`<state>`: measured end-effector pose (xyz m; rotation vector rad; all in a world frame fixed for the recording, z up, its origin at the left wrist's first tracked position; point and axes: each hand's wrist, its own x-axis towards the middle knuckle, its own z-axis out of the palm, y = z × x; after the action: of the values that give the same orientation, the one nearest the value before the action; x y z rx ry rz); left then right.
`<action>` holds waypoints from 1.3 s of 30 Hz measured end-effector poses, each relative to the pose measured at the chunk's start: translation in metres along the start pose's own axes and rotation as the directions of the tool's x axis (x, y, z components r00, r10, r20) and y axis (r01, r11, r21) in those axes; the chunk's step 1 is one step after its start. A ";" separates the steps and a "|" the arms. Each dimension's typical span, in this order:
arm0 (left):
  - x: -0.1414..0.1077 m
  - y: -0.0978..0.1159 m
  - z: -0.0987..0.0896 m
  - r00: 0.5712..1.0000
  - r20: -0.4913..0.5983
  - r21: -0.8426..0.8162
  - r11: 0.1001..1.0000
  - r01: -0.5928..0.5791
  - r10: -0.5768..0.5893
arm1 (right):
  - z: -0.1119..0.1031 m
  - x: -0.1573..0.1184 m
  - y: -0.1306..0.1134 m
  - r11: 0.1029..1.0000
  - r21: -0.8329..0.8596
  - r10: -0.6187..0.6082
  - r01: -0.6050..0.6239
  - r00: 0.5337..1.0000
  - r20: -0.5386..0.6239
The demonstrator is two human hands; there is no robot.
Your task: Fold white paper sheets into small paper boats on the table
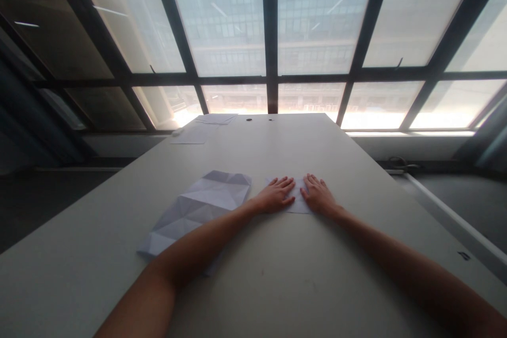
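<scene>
A small piece of white paper (300, 205) lies flat on the white table (277, 274). My left hand (277, 195) rests palm down over its left part, fingers stretched out. On its right part my right hand (318, 195) lies flat too, with fingers extended. Between the hands a strip of the paper shows; the rest is hidden under them. A larger creased sheet of paper (209, 193), marked with many triangular folds, sits to the left, partly covered by my left forearm.
Several flat sheets of paper (192, 134) lie at the table's far left corner. Two small dark spots, one a round hole (249, 120), mark the far edge. A small dark mark (463, 256) is at the right. Tall windows (232, 21) stand beyond the table.
</scene>
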<state>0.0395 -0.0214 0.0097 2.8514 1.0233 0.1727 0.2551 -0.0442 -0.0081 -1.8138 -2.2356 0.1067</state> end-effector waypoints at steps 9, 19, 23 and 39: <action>0.000 0.001 0.000 1.000 -0.014 -0.022 1.000 -0.005 0.005 | -0.006 -0.002 -0.001 0.970 0.038 -0.237 0.238 0.971 -0.039; 0.000 0.002 0.000 1.000 -0.012 -0.029 1.000 -0.001 0.000 | -0.005 -0.003 -0.003 0.973 0.071 -0.224 0.219 0.972 0.067; 0.001 -0.002 0.001 1.000 0.024 -0.018 1.000 -0.006 0.006 | -0.004 -0.003 -0.004 0.998 -0.006 -0.060 0.061 0.998 0.033; -0.001 0.001 -0.003 0.999 0.028 -0.027 0.999 -0.019 0.020 | -0.006 -0.002 -0.001 0.999 0.002 -0.038 0.039 0.991 -0.126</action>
<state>0.0389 -0.0223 0.0130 2.8321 0.9805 0.1468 0.2558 -0.0473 -0.0027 -1.7236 -2.1802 -0.0105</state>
